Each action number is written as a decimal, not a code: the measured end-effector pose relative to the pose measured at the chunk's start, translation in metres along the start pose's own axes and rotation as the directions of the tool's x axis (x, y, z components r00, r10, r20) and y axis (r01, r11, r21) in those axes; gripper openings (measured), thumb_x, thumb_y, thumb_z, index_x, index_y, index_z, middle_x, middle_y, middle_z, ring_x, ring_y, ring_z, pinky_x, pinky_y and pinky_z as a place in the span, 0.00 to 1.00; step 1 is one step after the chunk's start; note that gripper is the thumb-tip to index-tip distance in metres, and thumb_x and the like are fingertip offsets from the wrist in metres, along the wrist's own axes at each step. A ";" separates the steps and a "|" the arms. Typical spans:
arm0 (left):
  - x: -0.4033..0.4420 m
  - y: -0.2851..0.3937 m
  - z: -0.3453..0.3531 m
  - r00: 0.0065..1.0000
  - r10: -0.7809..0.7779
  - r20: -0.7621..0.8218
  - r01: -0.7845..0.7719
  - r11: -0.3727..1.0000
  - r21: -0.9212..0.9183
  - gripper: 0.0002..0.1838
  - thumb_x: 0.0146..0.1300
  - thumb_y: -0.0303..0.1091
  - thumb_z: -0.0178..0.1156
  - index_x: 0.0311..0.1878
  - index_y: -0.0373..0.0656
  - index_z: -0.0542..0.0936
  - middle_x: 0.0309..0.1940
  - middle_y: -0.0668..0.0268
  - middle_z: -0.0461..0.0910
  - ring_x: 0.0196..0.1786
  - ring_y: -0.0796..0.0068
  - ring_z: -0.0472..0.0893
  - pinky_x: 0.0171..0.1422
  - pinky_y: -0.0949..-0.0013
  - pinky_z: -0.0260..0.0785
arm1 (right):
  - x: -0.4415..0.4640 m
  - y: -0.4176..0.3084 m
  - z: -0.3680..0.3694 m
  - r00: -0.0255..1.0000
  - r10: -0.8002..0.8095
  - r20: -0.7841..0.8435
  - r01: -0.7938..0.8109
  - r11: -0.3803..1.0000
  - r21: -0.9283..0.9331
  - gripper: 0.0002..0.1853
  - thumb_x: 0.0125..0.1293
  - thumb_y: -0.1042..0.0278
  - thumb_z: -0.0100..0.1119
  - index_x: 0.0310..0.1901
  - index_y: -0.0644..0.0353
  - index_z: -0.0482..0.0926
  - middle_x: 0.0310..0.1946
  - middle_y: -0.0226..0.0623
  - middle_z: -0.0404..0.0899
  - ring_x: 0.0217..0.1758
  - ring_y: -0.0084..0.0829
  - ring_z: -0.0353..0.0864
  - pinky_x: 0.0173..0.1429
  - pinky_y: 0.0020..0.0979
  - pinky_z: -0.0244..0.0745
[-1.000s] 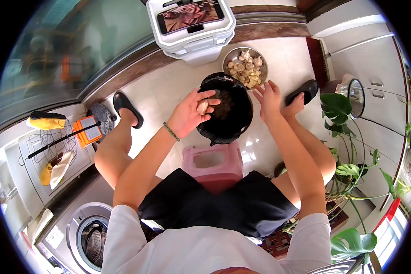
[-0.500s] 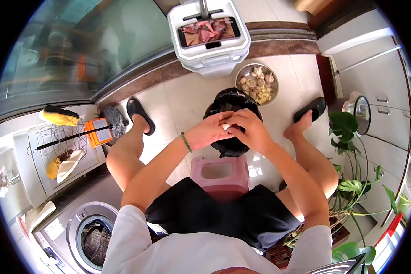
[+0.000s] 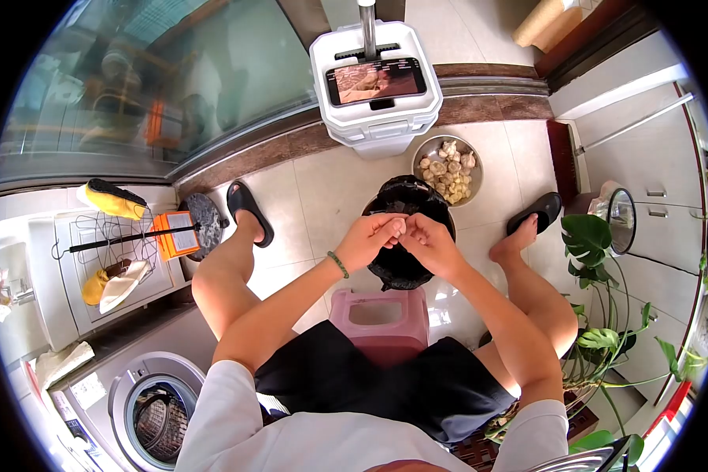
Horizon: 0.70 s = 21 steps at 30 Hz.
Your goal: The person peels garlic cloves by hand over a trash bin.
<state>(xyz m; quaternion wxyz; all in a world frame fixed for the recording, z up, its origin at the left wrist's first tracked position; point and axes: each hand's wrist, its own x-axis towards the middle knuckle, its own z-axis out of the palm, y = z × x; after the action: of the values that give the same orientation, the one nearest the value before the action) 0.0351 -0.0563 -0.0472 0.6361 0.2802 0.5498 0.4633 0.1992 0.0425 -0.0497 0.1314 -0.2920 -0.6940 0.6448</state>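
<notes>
My left hand [image 3: 372, 239], with a green beaded bracelet on its wrist, meets my right hand [image 3: 430, 242] above a bin lined with a black bag [image 3: 405, 275]. The fingers of both hands are bent and pressed together around a small pale garlic clove [image 3: 399, 227], mostly hidden by the fingertips. Just beyond the bin, a steel bowl [image 3: 477, 189] on the floor holds garlic bulbs and loose cloves [image 3: 451, 175].
A pink stool [image 3: 379, 321] stands between my knees. Behind the bin is a white container [image 3: 377, 130] with a phone [image 3: 376, 81] on top. A washing machine [image 3: 157, 409] is at lower left, a leafy plant [image 3: 586, 238] at right.
My left hand was open with garlic on it, and my right hand was apart from it. Both came together over the bin and now pinch the clove. The view has shifted.
</notes>
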 end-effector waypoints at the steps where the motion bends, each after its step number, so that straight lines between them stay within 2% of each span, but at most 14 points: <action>1: 0.000 -0.001 0.000 0.999 0.053 0.007 -0.052 0.999 -0.007 0.20 0.75 0.40 0.52 0.62 0.37 0.76 0.38 0.73 0.77 0.40 0.85 0.74 0.48 0.76 0.72 | 0.000 0.001 0.001 0.996 0.073 0.047 -0.078 0.992 0.099 0.07 0.63 0.72 0.60 0.39 0.67 0.76 0.29 0.36 0.77 0.29 0.24 0.77 0.36 0.24 0.72; 5: 0.000 -0.004 -0.002 0.988 0.147 0.036 -0.150 0.986 0.078 0.18 0.76 0.39 0.51 0.58 0.35 0.78 0.37 0.72 0.77 0.36 0.84 0.73 0.44 0.76 0.71 | -0.002 -0.006 0.001 0.990 0.097 0.106 -0.109 0.987 0.115 0.08 0.66 0.72 0.57 0.44 0.66 0.76 0.30 0.36 0.77 0.31 0.24 0.76 0.38 0.26 0.72; 7: 0.000 -0.004 -0.004 0.986 0.135 0.094 -0.146 0.982 0.122 0.20 0.76 0.38 0.50 0.63 0.36 0.75 0.38 0.73 0.76 0.38 0.84 0.74 0.45 0.77 0.71 | -0.005 -0.014 0.003 0.996 -0.005 0.085 0.011 0.998 -0.064 0.08 0.68 0.71 0.53 0.44 0.66 0.74 0.33 0.42 0.78 0.32 0.35 0.79 0.40 0.32 0.74; 8: -0.001 -0.005 -0.004 0.987 0.134 0.093 -0.145 0.982 0.121 0.20 0.76 0.38 0.50 0.63 0.36 0.75 0.38 0.73 0.76 0.38 0.84 0.74 0.45 0.77 0.71 | -0.006 -0.013 0.003 0.996 -0.005 0.086 0.010 0.998 -0.064 0.08 0.68 0.71 0.53 0.44 0.66 0.74 0.33 0.42 0.78 0.32 0.35 0.79 0.40 0.32 0.74; 10: -0.003 -0.001 -0.002 0.990 0.098 0.101 -0.109 0.987 0.118 0.20 0.76 0.38 0.49 0.64 0.36 0.74 0.37 0.72 0.76 0.37 0.83 0.74 0.45 0.77 0.71 | -0.008 -0.012 0.002 0.981 -0.191 0.023 0.188 0.928 -0.321 0.07 0.70 0.69 0.51 0.42 0.65 0.73 0.36 0.49 0.78 0.34 0.48 0.79 0.42 0.41 0.74; 11: -0.004 0.002 -0.001 0.990 0.096 0.101 -0.107 0.987 0.117 0.20 0.76 0.38 0.49 0.64 0.36 0.74 0.37 0.72 0.76 0.37 0.83 0.74 0.45 0.77 0.71 | -0.008 -0.012 0.001 0.982 -0.189 0.023 0.187 0.929 -0.320 0.07 0.70 0.69 0.51 0.42 0.65 0.73 0.36 0.49 0.78 0.34 0.48 0.79 0.42 0.41 0.74; 13: -0.005 0.008 -0.001 0.979 0.170 0.109 -0.192 0.952 0.240 0.18 0.76 0.36 0.49 0.61 0.35 0.76 0.37 0.70 0.75 0.36 0.83 0.74 0.43 0.76 0.71 | -0.008 -0.020 -0.002 0.981 -0.192 0.032 0.188 0.889 -0.417 0.07 0.70 0.69 0.50 0.38 0.64 0.72 0.34 0.52 0.76 0.36 0.55 0.78 0.41 0.46 0.73; 14: -0.004 0.005 -0.002 0.979 0.170 0.109 -0.192 0.952 0.241 0.18 0.76 0.36 0.49 0.61 0.35 0.76 0.37 0.70 0.75 0.36 0.83 0.74 0.43 0.76 0.71 | -0.007 -0.020 -0.001 0.981 -0.192 0.032 0.188 0.889 -0.417 0.07 0.70 0.69 0.50 0.38 0.64 0.72 0.34 0.52 0.76 0.36 0.55 0.78 0.41 0.46 0.73; 16: -0.002 0.000 -0.001 0.976 0.200 0.086 -0.218 0.888 0.404 0.14 0.76 0.33 0.46 0.54 0.36 0.77 0.36 0.69 0.75 0.36 0.82 0.75 0.42 0.76 0.73 | -0.004 -0.020 -0.001 0.989 -0.147 -0.019 0.127 0.906 -0.404 0.07 0.71 0.70 0.49 0.37 0.65 0.72 0.31 0.51 0.75 0.34 0.55 0.76 0.38 0.45 0.72; 17: -0.002 -0.002 0.000 0.976 0.200 0.086 -0.218 0.889 0.404 0.14 0.76 0.33 0.46 0.54 0.36 0.77 0.36 0.69 0.75 0.36 0.82 0.75 0.42 0.76 0.73 | -0.003 -0.018 -0.002 0.989 -0.147 -0.019 0.127 0.906 -0.404 0.07 0.71 0.70 0.49 0.37 0.65 0.72 0.31 0.51 0.75 0.34 0.55 0.76 0.38 0.45 0.72; 19: -0.004 0.003 0.004 0.994 0.108 -0.031 -0.101 0.981 0.165 0.12 0.75 0.31 0.44 0.48 0.37 0.76 0.33 0.69 0.74 0.34 0.79 0.78 0.41 0.74 0.74 | 0.000 -0.013 -0.002 0.996 -0.058 -0.062 0.043 0.974 -0.222 0.10 0.73 0.69 0.47 0.35 0.65 0.73 0.27 0.45 0.74 0.28 0.45 0.77 0.34 0.37 0.73; 20: -0.004 0.003 0.004 0.994 0.108 -0.030 -0.101 0.981 0.165 0.12 0.75 0.31 0.44 0.48 0.37 0.76 0.33 0.69 0.74 0.34 0.79 0.78 0.41 0.74 0.74 | 0.001 -0.012 -0.003 0.996 -0.058 -0.063 0.043 0.974 -0.222 0.10 0.73 0.69 0.47 0.35 0.65 0.73 0.27 0.45 0.74 0.28 0.45 0.77 0.34 0.37 0.73; 21: -0.001 0.002 0.001 0.996 0.039 -0.080 -0.036 0.999 0.036 0.11 0.75 0.31 0.44 0.49 0.38 0.75 0.33 0.69 0.74 0.34 0.79 0.77 0.40 0.74 0.74 | 0.001 -0.015 -0.004 0.997 0.054 -0.052 -0.055 0.998 -0.022 0.11 0.74 0.67 0.46 0.36 0.65 0.73 0.26 0.40 0.74 0.27 0.36 0.76 0.33 0.32 0.72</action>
<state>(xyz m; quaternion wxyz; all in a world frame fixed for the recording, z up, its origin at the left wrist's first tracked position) 0.0358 -0.0565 -0.0444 0.5995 0.2826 0.5775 0.4766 0.1968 0.0464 -0.0345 0.1281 -0.3290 -0.6897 0.6322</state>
